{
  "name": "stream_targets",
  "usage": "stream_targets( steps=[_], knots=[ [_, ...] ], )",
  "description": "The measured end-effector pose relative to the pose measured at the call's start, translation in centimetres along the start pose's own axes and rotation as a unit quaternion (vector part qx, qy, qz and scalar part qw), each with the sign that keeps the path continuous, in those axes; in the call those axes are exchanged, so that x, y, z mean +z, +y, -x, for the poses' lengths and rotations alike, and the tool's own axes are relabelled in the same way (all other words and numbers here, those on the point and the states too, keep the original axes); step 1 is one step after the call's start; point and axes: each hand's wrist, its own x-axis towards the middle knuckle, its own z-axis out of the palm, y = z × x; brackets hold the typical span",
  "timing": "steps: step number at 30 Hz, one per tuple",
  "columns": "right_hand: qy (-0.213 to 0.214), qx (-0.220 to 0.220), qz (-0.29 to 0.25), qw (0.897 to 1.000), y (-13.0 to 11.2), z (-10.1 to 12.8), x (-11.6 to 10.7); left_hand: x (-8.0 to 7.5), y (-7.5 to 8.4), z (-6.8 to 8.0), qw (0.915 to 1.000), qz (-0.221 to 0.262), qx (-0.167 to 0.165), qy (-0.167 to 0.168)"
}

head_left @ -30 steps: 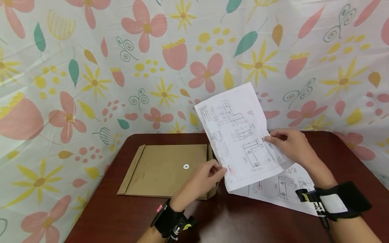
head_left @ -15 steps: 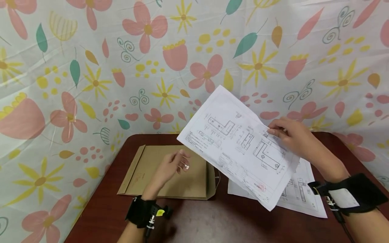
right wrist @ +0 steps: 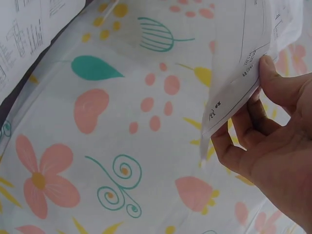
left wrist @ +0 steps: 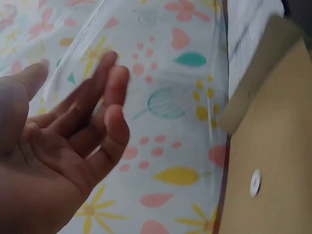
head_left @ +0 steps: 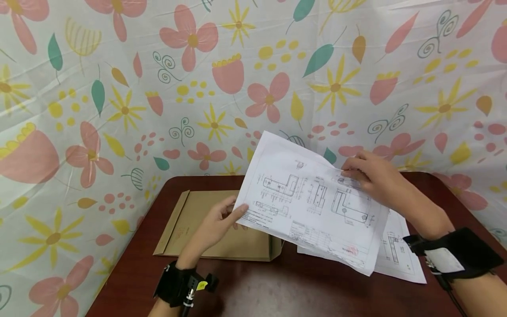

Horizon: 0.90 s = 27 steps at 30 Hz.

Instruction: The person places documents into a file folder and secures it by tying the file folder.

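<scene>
My right hand (head_left: 376, 178) pinches the upper right edge of a white technical drawing sheet (head_left: 305, 211), held up and tilted over the table. In the right wrist view, thumb and curled fingers grip the sheet's edge (right wrist: 239, 83). My left hand (head_left: 214, 224) is at the sheet's left corner, its thumb overlapping the paper in the head view. The left wrist view shows this left hand (left wrist: 63, 146) with thumb and fingers spread apart and the thin paper edge between them. Below it lies a brown kraft document envelope (head_left: 186, 233) with a white round button (left wrist: 255, 183).
More drawing sheets (head_left: 408, 259) lie flat on the right of the dark red-brown table (head_left: 269, 290), partly under the raised one. A floral curtain (head_left: 237, 105) hangs right behind the table. Black camera straps (head_left: 174, 284) are on both wrists.
My left hand let go of the sheet's lower edge, moved left, and came to its left corner. The right hand turned the sheet from upright to lengthwise, then lowered its far end.
</scene>
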Motion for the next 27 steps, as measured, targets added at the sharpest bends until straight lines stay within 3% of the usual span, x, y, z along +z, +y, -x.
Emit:
stream_targets(
  steps=[4, 12, 20, 24, 27],
  knots=[
    [-0.015, 0.002, -0.01, 1.0, 0.0, 0.0, -0.2, 0.6, 0.4, 0.0, 0.9991, 0.034, 0.023, -0.007],
    [-0.044, 0.064, -0.1, 0.992, 1.2, 0.3, -1.5, 0.5, 0.4, 0.2, 0.9971, 0.038, 0.059, 0.028],
    [-0.045, 0.193, -0.178, 0.964, 3.0, 0.8, -2.5, -0.2, 0.2, 0.6, 0.9934, 0.039, 0.095, 0.052],
    [-0.029, 0.217, -0.197, 0.956, 4.4, 1.4, -2.0, -0.4, 0.2, 0.8, 0.9902, 0.038, 0.119, 0.063],
    [-0.04, 0.226, -0.246, 0.942, 5.3, 2.0, -1.1, -0.4, 0.2, 0.9, 0.9889, 0.041, 0.128, 0.063]
  ],
)
